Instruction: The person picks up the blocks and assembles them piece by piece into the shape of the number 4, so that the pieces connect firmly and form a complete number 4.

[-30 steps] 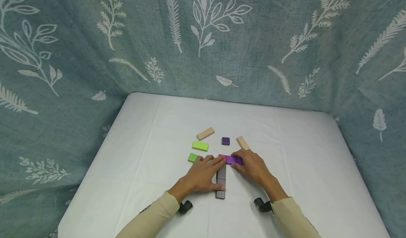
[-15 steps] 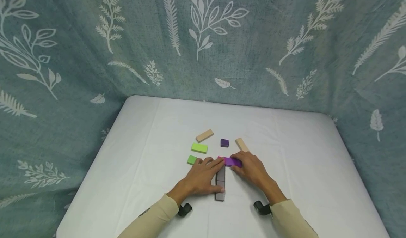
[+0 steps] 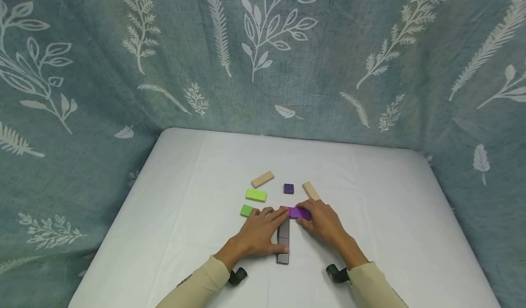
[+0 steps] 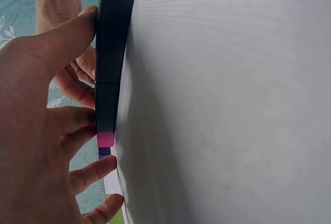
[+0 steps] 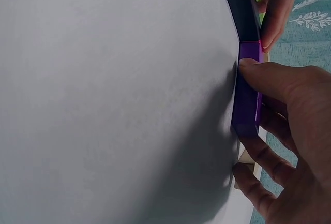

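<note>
Only our view has shifted: our right hand (image 3: 326, 223) pinches the purple block (image 3: 299, 213), long axis left-to-right, roughly square to the gray row (image 3: 283, 232); our left hand's (image 3: 260, 234) fingers spread.

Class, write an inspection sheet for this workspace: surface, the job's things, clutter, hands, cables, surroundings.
Surface: white table, with faint crease lines.
Job's things: grey blocks in a row; pink block at the far end; purple block reaching right from there.
Clutter: two wooden blocks, a lime block, a green block partly hidden by a hand, and a dark purple block, all lying loose.
Hands: left hand touches the row with thumb and fingers; right hand grips the purple block.
Cables: nothing seen.
Surroundings: blue-green leaf-print fabric behind the table and at both sides.
</note>
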`<state>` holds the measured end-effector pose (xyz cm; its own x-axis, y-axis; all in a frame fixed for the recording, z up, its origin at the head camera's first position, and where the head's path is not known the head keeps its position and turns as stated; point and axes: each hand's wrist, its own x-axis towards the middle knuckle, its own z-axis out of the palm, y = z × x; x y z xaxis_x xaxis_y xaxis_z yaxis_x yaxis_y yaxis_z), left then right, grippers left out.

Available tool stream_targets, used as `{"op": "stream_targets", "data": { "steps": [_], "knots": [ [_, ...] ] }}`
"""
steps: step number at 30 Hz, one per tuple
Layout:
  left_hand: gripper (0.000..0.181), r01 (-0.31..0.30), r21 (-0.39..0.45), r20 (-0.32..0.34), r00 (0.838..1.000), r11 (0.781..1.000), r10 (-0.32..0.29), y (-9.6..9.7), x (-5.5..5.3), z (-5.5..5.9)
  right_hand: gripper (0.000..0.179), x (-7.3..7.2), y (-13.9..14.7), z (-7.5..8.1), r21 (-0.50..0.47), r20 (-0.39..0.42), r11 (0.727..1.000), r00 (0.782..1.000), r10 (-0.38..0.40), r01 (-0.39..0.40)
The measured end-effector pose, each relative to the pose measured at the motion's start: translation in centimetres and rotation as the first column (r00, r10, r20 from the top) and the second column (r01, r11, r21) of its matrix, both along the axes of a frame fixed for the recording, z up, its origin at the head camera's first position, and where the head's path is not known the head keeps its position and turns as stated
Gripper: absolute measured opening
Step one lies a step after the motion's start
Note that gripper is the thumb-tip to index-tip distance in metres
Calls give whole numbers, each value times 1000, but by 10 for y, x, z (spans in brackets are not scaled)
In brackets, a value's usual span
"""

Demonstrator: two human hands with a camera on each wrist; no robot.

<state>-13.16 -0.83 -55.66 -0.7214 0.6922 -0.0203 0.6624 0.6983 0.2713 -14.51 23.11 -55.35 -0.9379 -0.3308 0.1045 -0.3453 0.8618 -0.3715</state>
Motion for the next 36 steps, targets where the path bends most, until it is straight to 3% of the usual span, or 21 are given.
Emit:
{"op": "stream_targets", "data": {
  "steps": [36],
  "knots": [
    [100,-13,-5,-5,1000,1000,13,0,-2,-2,38,1,-3,-6,0,-55,1000,998,-29,29]
  ]
}}
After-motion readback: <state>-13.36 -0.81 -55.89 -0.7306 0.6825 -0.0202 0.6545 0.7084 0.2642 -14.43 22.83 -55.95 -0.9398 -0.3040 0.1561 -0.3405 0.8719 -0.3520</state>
